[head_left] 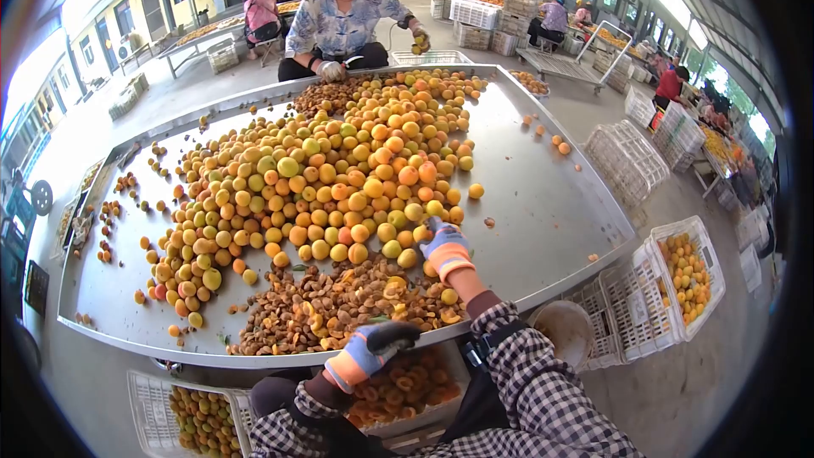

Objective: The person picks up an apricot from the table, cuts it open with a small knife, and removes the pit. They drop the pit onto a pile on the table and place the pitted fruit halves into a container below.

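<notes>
A large heap of orange and yellow apricots (305,174) covers the middle of the metal table (543,203). Brown pits with torn fruit pieces (297,309) lie along its near edge. My right hand (445,246), in a blue and orange glove, reaches to the right side of the heap and touches the fruit there; its fingertips are partly lost among the apricots. Over the near rim is my left hand (373,352), gloved with dark fingers held together above a crate of halved fruit (415,390). What its fingers hold, if anything, is hidden.
Across the table sits a co-worker (343,21) with gloved hands near a second pit pile (326,95). White crates of fruit stand at the right (687,280) and lower left (203,416). A round bucket (564,331) is beside my right arm. Other people work farther back.
</notes>
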A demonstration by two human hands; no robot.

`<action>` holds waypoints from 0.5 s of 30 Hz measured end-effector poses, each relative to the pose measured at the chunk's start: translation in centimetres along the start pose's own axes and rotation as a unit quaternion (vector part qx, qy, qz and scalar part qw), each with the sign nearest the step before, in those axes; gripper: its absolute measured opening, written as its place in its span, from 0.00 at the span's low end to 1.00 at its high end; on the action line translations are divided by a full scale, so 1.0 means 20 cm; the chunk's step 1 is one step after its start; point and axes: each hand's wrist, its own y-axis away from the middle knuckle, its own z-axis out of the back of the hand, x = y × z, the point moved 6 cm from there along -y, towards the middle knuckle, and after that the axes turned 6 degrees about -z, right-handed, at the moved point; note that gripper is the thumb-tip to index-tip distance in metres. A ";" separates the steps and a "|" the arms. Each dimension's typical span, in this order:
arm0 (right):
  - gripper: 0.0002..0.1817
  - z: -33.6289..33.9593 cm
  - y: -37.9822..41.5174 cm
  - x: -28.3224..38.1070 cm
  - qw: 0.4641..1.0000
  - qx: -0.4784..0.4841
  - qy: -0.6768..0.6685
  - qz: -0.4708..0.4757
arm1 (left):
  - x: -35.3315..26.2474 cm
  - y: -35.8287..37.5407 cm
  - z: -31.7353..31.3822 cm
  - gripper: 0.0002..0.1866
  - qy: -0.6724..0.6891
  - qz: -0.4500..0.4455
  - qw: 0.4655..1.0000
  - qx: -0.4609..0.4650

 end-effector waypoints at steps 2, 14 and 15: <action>0.26 -0.01 0.00 -0.03 0.991 0.001 -0.122 0.046 | 0.00 0.00 0.08 0.13 0.056 0.036 0.991 -0.113; 0.26 0.10 0.63 0.31 0.839 0.120 -0.438 0.299 | 0.12 -0.05 0.28 0.27 0.184 0.018 0.942 -0.280; 0.26 0.11 0.64 0.31 0.827 0.130 -0.461 0.293 | 0.14 -0.04 0.27 0.27 0.184 0.020 0.942 -0.278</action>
